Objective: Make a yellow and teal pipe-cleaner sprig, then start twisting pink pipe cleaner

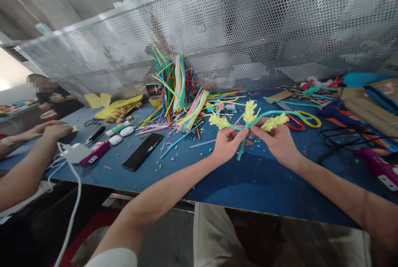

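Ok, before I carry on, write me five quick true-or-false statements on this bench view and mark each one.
1. The left hand and the right hand are both on the green-and-yellow piece. True.
2. The right hand is gripping the scissors. False: the scissors lie on the table, beyond that hand.
3. The scissors have one red and one yellow handle. True.
4. The black phone lies to the right of both hands. False: the black phone lies to their left.
5. The green-and-yellow piece carries three yellow tufts. True.
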The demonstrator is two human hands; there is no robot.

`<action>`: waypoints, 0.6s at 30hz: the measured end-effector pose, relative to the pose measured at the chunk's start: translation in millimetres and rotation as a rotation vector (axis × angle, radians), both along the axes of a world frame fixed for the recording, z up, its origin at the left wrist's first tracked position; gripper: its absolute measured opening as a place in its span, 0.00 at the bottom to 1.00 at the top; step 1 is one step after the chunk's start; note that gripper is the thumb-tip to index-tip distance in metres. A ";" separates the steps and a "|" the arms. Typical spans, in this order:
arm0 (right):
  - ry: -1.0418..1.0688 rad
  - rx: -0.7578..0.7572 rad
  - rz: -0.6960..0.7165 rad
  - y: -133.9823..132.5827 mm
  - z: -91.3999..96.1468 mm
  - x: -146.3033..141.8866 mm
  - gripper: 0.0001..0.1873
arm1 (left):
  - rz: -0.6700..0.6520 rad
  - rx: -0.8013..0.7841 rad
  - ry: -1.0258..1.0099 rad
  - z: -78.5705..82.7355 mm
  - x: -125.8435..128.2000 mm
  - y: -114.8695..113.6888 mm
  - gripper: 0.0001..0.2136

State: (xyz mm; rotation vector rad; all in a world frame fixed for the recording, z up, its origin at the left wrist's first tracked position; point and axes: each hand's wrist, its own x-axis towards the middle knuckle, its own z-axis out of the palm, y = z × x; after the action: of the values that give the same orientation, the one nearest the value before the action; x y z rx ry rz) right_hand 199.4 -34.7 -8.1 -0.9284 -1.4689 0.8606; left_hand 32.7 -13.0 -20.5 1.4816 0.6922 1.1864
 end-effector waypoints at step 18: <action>-0.392 0.187 -0.137 3.9 4.5 16.1 0.08 | -0.045 -0.155 0.002 6.9 -1.2 -0.2 0.19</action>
State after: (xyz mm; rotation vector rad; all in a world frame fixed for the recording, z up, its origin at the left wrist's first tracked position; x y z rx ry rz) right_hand 215.5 -30.8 -3.6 -1.0820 -1.7610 0.4454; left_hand 31.6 -13.2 -13.6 1.3621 0.7313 1.0727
